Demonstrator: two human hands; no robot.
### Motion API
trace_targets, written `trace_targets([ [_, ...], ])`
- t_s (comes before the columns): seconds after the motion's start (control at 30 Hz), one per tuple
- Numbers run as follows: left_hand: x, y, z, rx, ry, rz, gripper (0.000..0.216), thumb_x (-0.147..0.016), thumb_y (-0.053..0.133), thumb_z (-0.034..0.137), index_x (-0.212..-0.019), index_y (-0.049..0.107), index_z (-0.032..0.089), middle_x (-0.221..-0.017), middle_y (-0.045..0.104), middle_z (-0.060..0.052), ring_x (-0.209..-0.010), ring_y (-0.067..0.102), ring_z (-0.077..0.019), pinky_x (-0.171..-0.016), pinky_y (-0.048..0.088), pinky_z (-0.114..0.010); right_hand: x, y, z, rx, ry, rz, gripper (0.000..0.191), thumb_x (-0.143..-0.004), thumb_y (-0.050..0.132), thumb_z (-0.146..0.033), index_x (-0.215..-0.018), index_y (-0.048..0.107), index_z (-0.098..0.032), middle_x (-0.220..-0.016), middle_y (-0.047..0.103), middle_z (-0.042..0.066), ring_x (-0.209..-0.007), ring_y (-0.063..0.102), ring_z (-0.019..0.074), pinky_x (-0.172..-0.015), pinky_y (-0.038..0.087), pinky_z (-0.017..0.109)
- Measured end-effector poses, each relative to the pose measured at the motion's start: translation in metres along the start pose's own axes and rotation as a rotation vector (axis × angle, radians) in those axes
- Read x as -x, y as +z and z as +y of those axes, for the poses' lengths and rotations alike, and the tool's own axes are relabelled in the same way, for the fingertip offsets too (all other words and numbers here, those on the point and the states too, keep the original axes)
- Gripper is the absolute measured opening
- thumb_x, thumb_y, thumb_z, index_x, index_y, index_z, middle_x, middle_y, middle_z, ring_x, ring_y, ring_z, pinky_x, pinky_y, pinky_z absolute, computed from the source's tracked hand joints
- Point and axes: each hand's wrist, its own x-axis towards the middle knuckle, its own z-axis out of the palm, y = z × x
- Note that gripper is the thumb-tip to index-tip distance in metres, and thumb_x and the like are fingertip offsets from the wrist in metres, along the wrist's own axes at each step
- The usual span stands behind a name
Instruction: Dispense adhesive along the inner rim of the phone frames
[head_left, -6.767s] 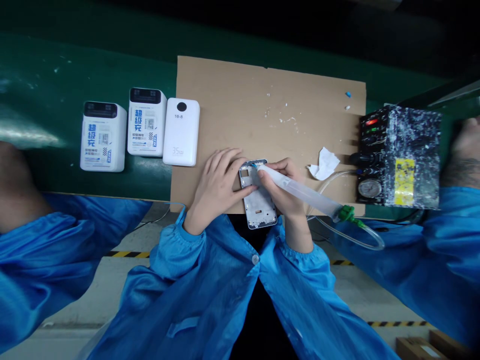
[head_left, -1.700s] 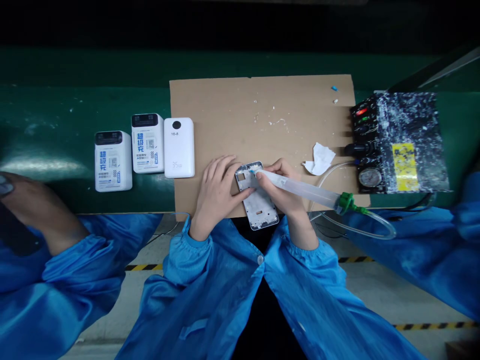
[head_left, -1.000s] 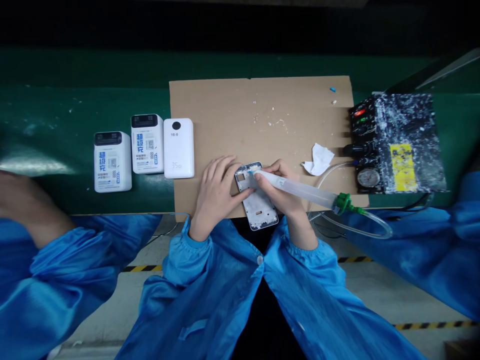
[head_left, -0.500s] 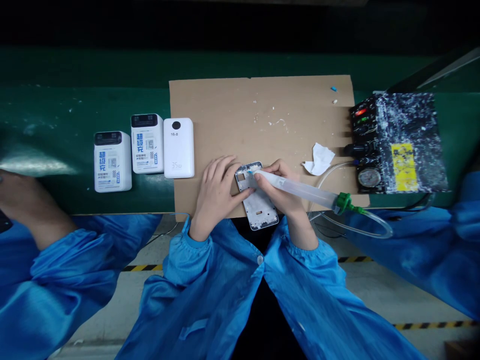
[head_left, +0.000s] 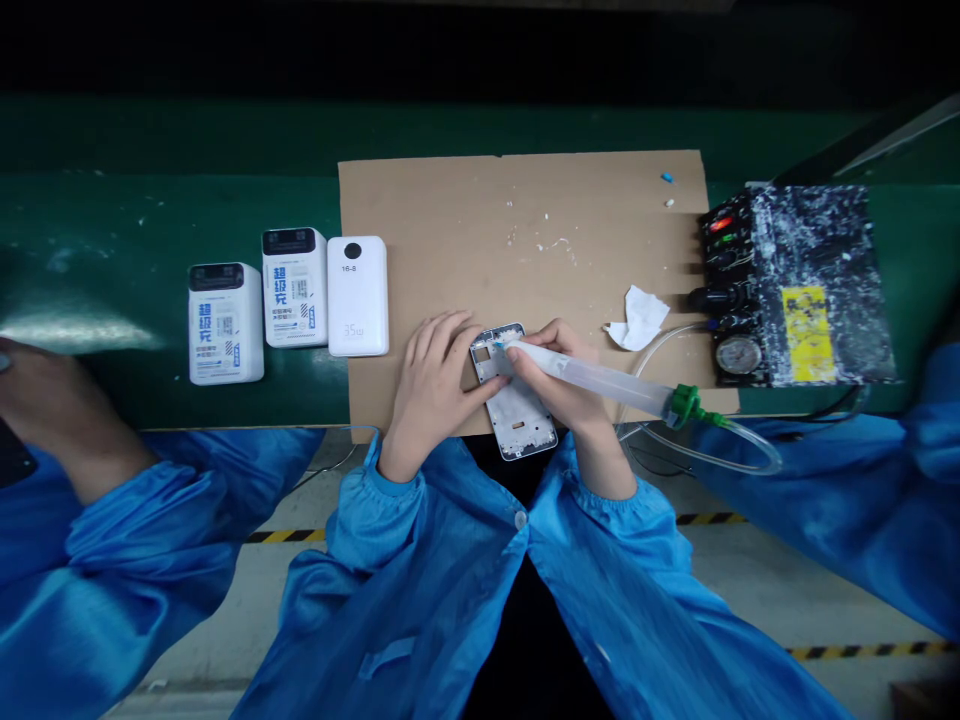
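Note:
A metal phone frame (head_left: pixel 520 413) lies slanted over the front edge of the cardboard. My left hand (head_left: pixel 433 385) grips its left side, thumb on the frame's face and index finger by its upper left corner. The other fingers of that hand rest on the cardboard. My right hand (head_left: pixel 570 385) is closed around a translucent glue syringe (head_left: pixel 619 387) near its front end. The syringe slants down to the left, its blue tip at the upper part of the frame. From its green cap, a clear air hose (head_left: pixel 750 430) loops away.
A dispenser box (head_left: pixel 825 270) with knobs and a gauge stands right of the cardboard (head_left: pixel 465 230). Crumpled white tissue (head_left: pixel 637 318) lies near it. Three white power banks (head_left: pixel 358 300) sit at left. A co-worker's hand (head_left: pixel 67 420) shows far left; another blue sleeve is at right.
My hands, the syringe and the phone frame look unmoved. The hose loop shifted slightly left, and the co-worker's hand at far left moved a little.

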Motion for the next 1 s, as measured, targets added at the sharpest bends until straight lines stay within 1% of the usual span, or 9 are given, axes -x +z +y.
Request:
trace_targets([
  [0.4,0.0003,0.0000,0.0004,-0.006,0.017,0.017,0.057,-0.105,0.081,0.053,-0.151,0.061,0.026,-0.165,0.062,-0.014,-0.157,0.056,-0.0374,-0.137,0.043,-0.060,-0.0001,0.0002,-0.0012,-0.007,-0.006,0.009,0.033,-0.096,0.086,-0.057,-0.098,0.071,-0.027,-0.099,0.083,0.003,-0.086,0.077,0.0206,-0.075,0.057,0.040],
  [0.57,0.0006,0.0009,0.0006,0.000,0.005,0.011,0.056,-0.106,0.080,0.055,-0.151,0.062,0.028,-0.165,0.062,-0.013,-0.157,0.055,-0.0375,-0.136,0.043,-0.061,-0.0002,0.0002,-0.0005,0.002,-0.004,0.005,0.035,-0.096,0.086,-0.058,-0.099,0.071,-0.027,-0.099,0.083,0.004,-0.086,0.076,0.0212,-0.074,0.058,0.040],
  [0.8,-0.0007,0.0002,0.0009,-0.006,0.012,0.017,0.056,-0.105,0.081,0.054,-0.150,0.063,0.026,-0.164,0.062,-0.014,-0.157,0.056,-0.0373,-0.137,0.043,-0.060,-0.0004,0.0005,0.0004,-0.010,-0.014,0.004,0.032,-0.097,0.086,-0.056,-0.100,0.072,-0.027,-0.101,0.083,0.003,-0.088,0.078,0.0209,-0.076,0.058,0.040],
  [1.0,-0.0007,-0.0001,0.0013,-0.003,-0.008,-0.002,0.055,-0.106,0.079,0.056,-0.151,0.063,0.028,-0.165,0.062,-0.013,-0.157,0.056,-0.0375,-0.136,0.043,-0.061,-0.0006,0.0000,-0.0011,0.015,-0.001,0.005,0.032,-0.096,0.086,-0.057,-0.100,0.072,-0.028,-0.101,0.084,0.003,-0.089,0.078,0.0215,-0.076,0.060,0.040],
])
